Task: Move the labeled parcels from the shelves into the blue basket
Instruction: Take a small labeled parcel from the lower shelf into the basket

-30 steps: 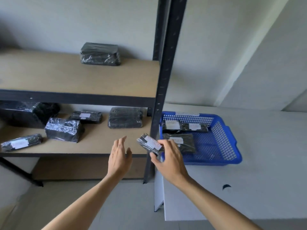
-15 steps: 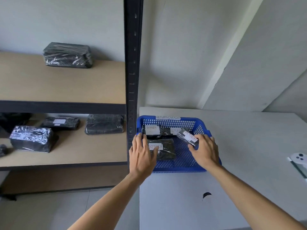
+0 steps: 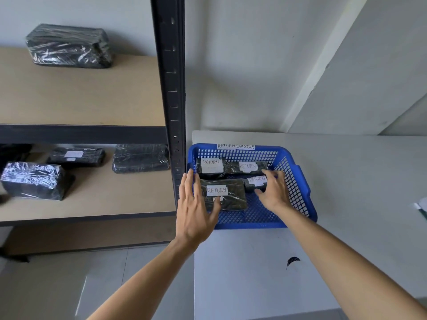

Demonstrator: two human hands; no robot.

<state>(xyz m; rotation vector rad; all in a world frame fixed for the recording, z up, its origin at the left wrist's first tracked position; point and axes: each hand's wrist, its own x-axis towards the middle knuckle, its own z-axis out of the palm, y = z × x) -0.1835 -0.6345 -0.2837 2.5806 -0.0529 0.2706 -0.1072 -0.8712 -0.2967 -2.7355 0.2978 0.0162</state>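
Blue basket [image 3: 298, 179] tagged "RETURN OVERDUE"; parcel labels read "RETURN".

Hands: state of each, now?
Left hand: open, flat over the basket edge, holding nothing.
Right hand: closed on small parcel in basket.

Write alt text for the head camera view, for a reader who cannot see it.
A person's right hand sets a small black parcel labeled RETURN into a blue basket that already holds three such parcels, while the left hand rests open at the basket's left edge. More black parcels sit on shelves to the left.
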